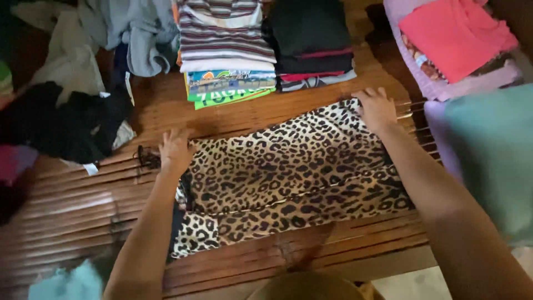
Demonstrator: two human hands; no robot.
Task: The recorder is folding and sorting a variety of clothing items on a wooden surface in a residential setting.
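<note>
I have a single view to work with, from the camera worn on the person's head. It looks steeply down and slightly forward over the brown slatted wooden desk (83, 205), close enough that both forearms enter from the bottom edge and fill much of the lower frame. The left hand (176, 150) and right hand (376, 108) sit near the middle, on the flat leopard-print cloth (288, 166). The far edge of my view ends at the folded stack of striped shirts (225, 33). With no second camera, nothing overlaps.
</note>
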